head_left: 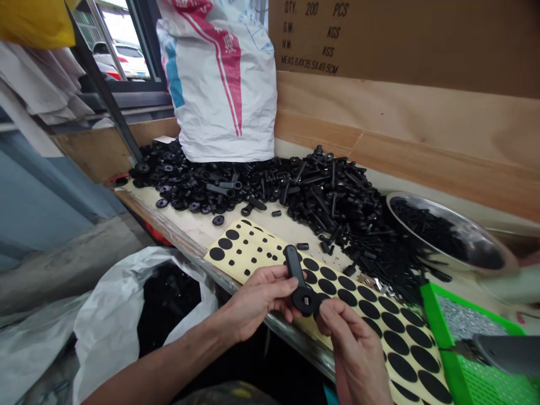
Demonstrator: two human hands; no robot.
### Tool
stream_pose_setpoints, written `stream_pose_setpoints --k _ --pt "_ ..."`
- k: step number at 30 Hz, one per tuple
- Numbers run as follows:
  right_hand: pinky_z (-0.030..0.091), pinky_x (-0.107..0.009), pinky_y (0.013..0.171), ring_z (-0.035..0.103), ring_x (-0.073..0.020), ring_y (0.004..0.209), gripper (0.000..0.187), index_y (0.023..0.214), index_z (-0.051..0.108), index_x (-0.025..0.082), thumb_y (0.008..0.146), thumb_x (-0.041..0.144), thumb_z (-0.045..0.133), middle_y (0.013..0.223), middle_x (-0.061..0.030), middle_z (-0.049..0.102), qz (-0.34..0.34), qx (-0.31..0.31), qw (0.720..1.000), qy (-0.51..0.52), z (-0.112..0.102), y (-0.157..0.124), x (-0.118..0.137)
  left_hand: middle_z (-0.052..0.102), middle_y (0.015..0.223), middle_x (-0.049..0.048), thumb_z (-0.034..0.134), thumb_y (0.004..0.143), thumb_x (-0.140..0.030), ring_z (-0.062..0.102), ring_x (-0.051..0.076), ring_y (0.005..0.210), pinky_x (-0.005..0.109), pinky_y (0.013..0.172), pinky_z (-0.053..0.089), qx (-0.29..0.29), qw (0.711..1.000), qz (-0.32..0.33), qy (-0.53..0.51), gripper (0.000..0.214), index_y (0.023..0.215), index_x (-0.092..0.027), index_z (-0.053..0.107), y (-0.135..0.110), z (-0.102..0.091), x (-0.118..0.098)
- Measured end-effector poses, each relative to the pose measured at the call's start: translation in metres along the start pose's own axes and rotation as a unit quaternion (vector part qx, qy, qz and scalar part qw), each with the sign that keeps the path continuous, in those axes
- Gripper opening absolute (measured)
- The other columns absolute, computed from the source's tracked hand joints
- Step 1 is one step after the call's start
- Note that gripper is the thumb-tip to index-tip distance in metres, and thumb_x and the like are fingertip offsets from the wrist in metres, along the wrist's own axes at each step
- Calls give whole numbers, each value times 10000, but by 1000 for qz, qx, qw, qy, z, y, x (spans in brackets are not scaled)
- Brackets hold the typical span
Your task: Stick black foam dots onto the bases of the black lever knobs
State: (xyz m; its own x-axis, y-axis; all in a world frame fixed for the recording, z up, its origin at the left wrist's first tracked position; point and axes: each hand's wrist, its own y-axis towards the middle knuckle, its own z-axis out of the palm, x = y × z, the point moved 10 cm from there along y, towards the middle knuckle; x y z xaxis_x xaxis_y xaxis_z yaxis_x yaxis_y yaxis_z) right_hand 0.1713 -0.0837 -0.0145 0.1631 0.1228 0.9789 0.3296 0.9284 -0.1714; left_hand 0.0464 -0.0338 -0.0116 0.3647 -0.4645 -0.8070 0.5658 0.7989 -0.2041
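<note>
My left hand (261,298) grips a black plastic crank handle (294,267) between thumb and fingers, its narrow end pointing up and away. The handle's wide round end has a small hole with something metallic inside. My right hand (352,343) is closed beside that round end, thumb and fingers pinching a dark piece (318,308) that looks like a black round sticker. Fingers partly hide this piece, and whether it touches the handle I cannot tell. Under both hands lies a pale yellow sheet (264,275) with rows of black round stickers, large and small.
Behind the sheet spreads a heap of black plastic parts (320,197). A white sack (228,101) stands at the back. On the right are a steel bowl (502,253) of black pieces and a green tray (434,315) with small metal bits. An open bag (105,315) sits lower left.
</note>
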Motion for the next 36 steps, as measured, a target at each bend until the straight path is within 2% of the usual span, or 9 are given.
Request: stream_pose_setpoints --k 15,27,36 --pt "312 -242 588 353 -120 633 296 657 614 193 734 452 734 636 30 447 24 16 1000 13 0 2 -11 660 771 82 631 854 -323 593 102 562 178 502 457 2 1000 -6 -7 250 951 -97 678 3 2 2" --pt "322 -239 597 370 -121 632 306 659 606 194 726 464 733 624 32 460 18 2 1000 -6 -2 4 -15 676 801 95 607 874 -285 593 92 569 170 508 457 0 1000 -2 -4 250 1014 -90 679 4 -3 1" --pt "321 -238 574 371 -121 620 303 674 605 194 751 468 707 620 30 450 19 16 1000 -20 -1 8 -22 682 853 108 616 869 -292 585 93 584 177 512 454 -3 1000 2 -9 251 1017 -102 683 6 -5 3"
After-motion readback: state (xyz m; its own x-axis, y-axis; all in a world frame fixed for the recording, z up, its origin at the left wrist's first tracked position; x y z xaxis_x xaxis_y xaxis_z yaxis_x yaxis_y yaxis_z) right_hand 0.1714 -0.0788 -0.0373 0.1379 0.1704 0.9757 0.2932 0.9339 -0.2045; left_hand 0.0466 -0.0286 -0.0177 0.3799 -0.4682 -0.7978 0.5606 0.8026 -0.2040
